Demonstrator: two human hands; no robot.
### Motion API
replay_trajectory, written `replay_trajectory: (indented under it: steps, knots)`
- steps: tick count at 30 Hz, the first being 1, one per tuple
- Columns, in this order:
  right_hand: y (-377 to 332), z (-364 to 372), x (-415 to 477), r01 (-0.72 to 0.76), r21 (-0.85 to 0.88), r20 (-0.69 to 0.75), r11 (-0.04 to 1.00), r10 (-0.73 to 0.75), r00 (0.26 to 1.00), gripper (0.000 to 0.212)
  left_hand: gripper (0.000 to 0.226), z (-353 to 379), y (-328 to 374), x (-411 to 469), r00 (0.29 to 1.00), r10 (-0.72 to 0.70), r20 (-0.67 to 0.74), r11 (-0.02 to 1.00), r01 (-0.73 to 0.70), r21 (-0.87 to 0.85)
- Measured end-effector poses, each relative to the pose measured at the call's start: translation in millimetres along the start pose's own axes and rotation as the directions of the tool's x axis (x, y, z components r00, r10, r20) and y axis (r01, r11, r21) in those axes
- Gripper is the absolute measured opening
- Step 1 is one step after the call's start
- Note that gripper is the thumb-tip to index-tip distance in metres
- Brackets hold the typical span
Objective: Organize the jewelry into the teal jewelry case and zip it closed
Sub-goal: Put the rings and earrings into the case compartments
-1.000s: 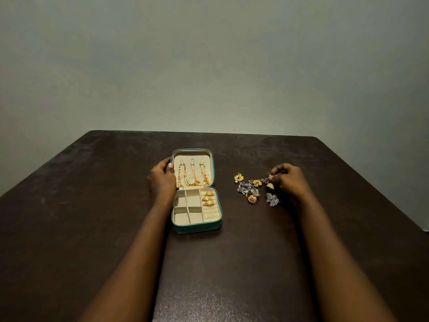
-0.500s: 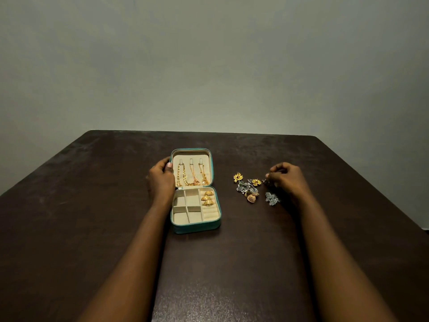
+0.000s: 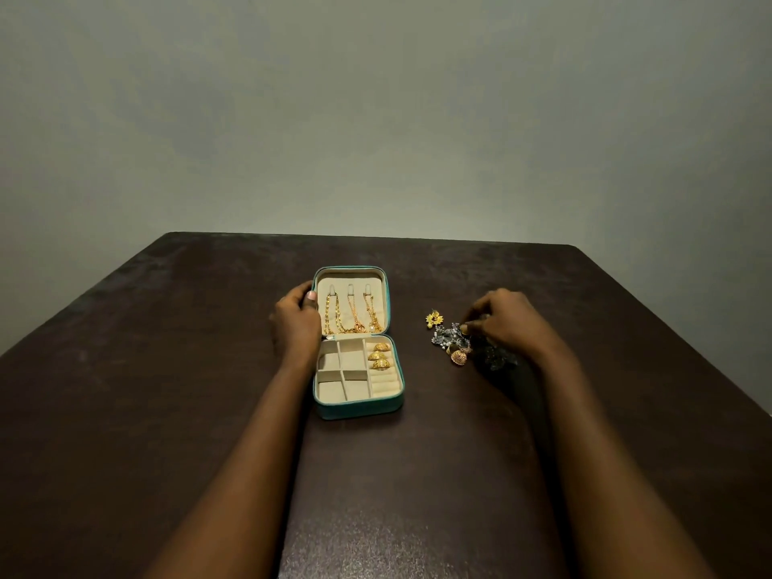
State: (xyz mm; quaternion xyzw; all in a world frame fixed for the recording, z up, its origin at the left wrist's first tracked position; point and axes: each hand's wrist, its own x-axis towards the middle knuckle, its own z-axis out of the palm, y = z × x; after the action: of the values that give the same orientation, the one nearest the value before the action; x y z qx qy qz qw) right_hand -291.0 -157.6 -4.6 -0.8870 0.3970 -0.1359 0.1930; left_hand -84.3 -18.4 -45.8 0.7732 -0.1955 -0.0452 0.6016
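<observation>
On the dark brown surface [image 3: 167,411], mid-way across, the open teal zip jewelry case [image 3: 359,407] lies flat. The left grip [image 3: 294,328] clasps its lid edge. The right grip [image 3: 509,323] pinches into the loose silver-and-gold jewelry pile [image 3: 449,338] nearby.

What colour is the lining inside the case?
The case has a cream lining, best seen in the head view.
</observation>
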Motion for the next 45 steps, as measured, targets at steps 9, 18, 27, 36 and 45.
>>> replay_trajectory:
  steps: [9,18,27,36,45]
  knots:
    - [-13.4,21.4,1.1,-0.052,-0.151,0.098,0.987,0.068,0.993,0.006,0.03,-0.8,0.5,-2.0,1.0,0.009,0.001,1.0,-0.009,-0.012]
    - [-7.1,10.9,2.0,-0.051,0.017,-0.019,0.999,0.052,0.998,0.017,0.031,-0.2,-0.7,0.5,1.0,-0.002,0.006,1.0,0.002,-0.028]
    - [-4.8,10.4,2.3,-0.063,-0.042,0.011,0.997,0.064,0.998,0.01,0.03,-0.9,-0.2,-1.0,1.0,0.008,0.008,1.0,-0.007,-0.023]
    - [-11.5,20.1,2.4,-0.12,-0.166,0.027,0.979,0.126,0.992,0.015,0.031,-1.0,0.1,-1.1,1.0,0.004,0.008,1.0,-0.004,-0.018]
    - [-2.7,13.0,7.0,-0.117,0.055,-0.135,0.992,0.124,0.983,0.012,0.031,-0.9,0.1,-0.6,1.0,0.001,0.007,1.0,-0.001,-0.026]
